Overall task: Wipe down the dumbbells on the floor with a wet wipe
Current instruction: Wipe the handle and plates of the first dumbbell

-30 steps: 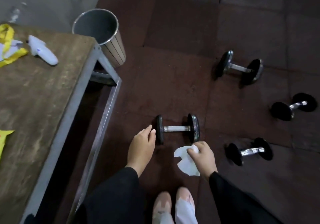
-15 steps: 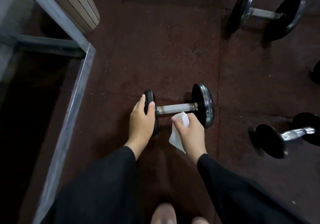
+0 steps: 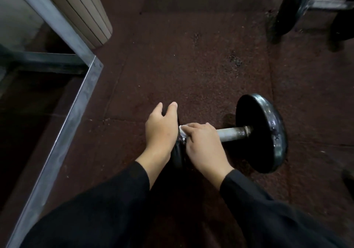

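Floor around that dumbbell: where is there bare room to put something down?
Bare floor lies beyond the dumbbell, between the bin and the second dumbbell. More lies between the table frame and the left hand. It is crowded at the bar, where the right hand presses the wipe.

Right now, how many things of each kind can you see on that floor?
Black-plated dumbbells with steel handles: 2 (near one, far one cut off)
White wet wipe: 1
Slatted beige bin: 1
Grey metal table frame: 1
Total: 5
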{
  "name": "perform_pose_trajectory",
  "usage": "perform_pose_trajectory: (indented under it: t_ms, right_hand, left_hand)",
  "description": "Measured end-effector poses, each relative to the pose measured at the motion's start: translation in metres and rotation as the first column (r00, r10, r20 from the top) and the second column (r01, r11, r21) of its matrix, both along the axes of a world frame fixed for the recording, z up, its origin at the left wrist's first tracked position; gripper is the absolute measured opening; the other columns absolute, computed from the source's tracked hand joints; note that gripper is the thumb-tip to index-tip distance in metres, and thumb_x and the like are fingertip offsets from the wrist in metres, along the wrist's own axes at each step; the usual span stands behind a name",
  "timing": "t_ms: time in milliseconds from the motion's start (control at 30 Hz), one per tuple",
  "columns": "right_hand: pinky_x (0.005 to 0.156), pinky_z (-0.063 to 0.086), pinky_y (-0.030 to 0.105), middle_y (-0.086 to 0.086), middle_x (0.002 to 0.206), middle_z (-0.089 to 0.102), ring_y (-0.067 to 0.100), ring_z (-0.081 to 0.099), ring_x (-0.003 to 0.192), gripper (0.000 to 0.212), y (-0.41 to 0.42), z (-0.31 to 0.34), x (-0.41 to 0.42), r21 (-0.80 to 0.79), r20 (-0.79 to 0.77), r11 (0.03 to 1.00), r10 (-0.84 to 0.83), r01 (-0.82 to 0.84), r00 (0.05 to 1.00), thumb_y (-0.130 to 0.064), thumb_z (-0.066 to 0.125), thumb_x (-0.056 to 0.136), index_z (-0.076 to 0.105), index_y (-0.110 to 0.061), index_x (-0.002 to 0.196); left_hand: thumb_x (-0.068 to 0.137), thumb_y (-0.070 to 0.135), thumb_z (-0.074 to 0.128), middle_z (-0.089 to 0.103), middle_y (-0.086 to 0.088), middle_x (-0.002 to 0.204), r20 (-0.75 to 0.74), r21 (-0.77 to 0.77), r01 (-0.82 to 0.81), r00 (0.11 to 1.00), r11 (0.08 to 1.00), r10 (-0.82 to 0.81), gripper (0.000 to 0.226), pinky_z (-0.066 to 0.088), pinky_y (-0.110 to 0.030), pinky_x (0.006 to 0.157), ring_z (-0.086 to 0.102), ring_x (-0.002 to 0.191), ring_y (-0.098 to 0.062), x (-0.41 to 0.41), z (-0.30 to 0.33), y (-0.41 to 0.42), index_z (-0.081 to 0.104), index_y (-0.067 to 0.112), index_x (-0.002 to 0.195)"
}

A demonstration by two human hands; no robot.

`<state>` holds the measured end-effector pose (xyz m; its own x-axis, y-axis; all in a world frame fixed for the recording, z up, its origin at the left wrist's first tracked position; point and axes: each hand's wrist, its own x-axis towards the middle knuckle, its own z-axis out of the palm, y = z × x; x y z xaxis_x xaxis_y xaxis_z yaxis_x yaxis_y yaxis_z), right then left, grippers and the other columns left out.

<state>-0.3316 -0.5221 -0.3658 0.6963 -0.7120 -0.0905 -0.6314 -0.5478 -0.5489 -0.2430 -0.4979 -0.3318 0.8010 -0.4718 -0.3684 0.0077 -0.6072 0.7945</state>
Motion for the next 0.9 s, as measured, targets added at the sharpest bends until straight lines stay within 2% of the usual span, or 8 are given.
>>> perform_pose_trajectory:
  t_ms: [67,200,367,533,600,700,800,900]
  right_hand:
    - [0.092,0.040,0.037,0.001,0.102,0.069,0.026,0.061,0.096,0.052,0.007,0.000,-0.009,0.002,0.077,1.000,0.025,-0.025,0.997,-0.016,0.022,0.072,0.067,-0.013,0.098]
    - [0.092,0.048,0.045,0.008,0.098,0.070,0.028,0.066,0.094,0.057,0.022,0.004,-0.022,-0.211,0.030,0.976,0.067,-0.059,0.997,-0.010,0.026,0.067,0.067,-0.005,0.107]
    - [0.092,0.040,0.037,0.011,0.107,0.064,0.029,0.054,0.102,0.031,0.010,0.012,-0.003,-0.046,-0.035,0.996,0.075,-0.077,0.997,-0.003,0.040,0.085,0.063,-0.006,0.105]
    - [0.092,0.047,0.043,0.010,0.098,0.070,0.031,0.067,0.093,0.051,0.023,0.001,-0.032,-0.227,0.095,0.969,0.118,-0.094,0.988,-0.004,0.035,0.069,0.067,-0.001,0.108]
    - [0.096,0.042,0.043,0.009,0.098,0.070,0.030,0.067,0.093,0.052,0.016,0.001,-0.033,-0.246,0.087,0.962,0.143,-0.118,0.986,-0.006,0.035,0.069,0.066,0.000,0.110]
    - [0.108,0.032,0.039,0.015,0.118,0.062,0.035,0.056,0.110,0.050,0.015,-0.001,-0.018,-0.105,0.087,0.990,0.108,-0.098,0.990,0.008,0.046,0.074,0.057,0.002,0.122]
    - [0.106,0.036,0.039,0.017,0.120,0.063,0.033,0.057,0.115,0.050,0.028,-0.019,-0.026,-0.212,0.141,0.973,0.119,-0.088,0.983,0.004,0.051,0.071,0.058,0.005,0.120]
    - [0.114,0.017,0.033,0.014,0.133,0.055,0.020,0.037,0.130,0.044,0.035,-0.034,-0.050,-0.311,0.160,0.943,0.173,-0.117,0.972,-0.005,0.041,0.085,0.054,0.002,0.126]
  left_hand:
    - [0.094,0.035,0.047,0.042,-0.002,0.147,0.009,-0.009,0.009,1.000,1.000,-0.009,0.052,0.026,-0.027,0.111,0.035,0.137,-0.015,-0.002,0.001,0.000,0.043,0.012,0.140]
    - [0.094,0.036,0.045,0.044,-0.006,0.146,-0.003,-0.054,0.022,1.000,0.998,-0.022,0.053,0.028,-0.032,0.113,0.037,0.136,-0.020,-0.007,0.003,0.007,0.044,0.008,0.138]
    - [0.093,0.037,0.046,0.047,-0.011,0.142,-0.015,-0.063,0.003,1.000,0.998,-0.004,0.054,0.031,-0.039,0.112,0.041,0.133,-0.025,-0.009,0.003,0.009,0.046,0.002,0.134]
    - [0.092,0.036,0.047,0.043,-0.026,0.137,-0.028,-0.057,-0.001,1.000,0.998,0.000,0.059,0.032,-0.047,0.107,0.040,0.129,-0.037,-0.007,0.005,0.006,0.040,-0.010,0.127]
    - [0.092,0.036,0.047,0.041,-0.027,0.137,-0.029,-0.056,-0.006,1.000,0.998,0.004,0.059,0.033,-0.047,0.106,0.039,0.129,-0.038,-0.006,0.005,0.005,0.039,-0.011,0.127]
    - [0.091,0.036,0.049,0.040,-0.029,0.137,-0.034,-0.064,-0.017,0.999,0.998,0.015,0.060,0.033,-0.050,0.105,0.039,0.128,-0.041,-0.005,0.003,0.004,0.038,-0.012,0.125]
    - [0.090,0.035,0.049,0.040,-0.029,0.137,-0.063,-0.075,-0.028,0.998,0.997,0.023,0.060,0.035,-0.051,0.104,0.040,0.127,-0.043,-0.003,0.004,0.001,0.037,-0.013,0.124]
    - [0.091,0.036,0.049,0.040,-0.028,0.138,-0.065,-0.066,-0.011,0.998,0.998,0.007,0.061,0.035,-0.049,0.104,0.040,0.128,-0.042,0.000,0.004,-0.002,0.037,-0.012,0.126]
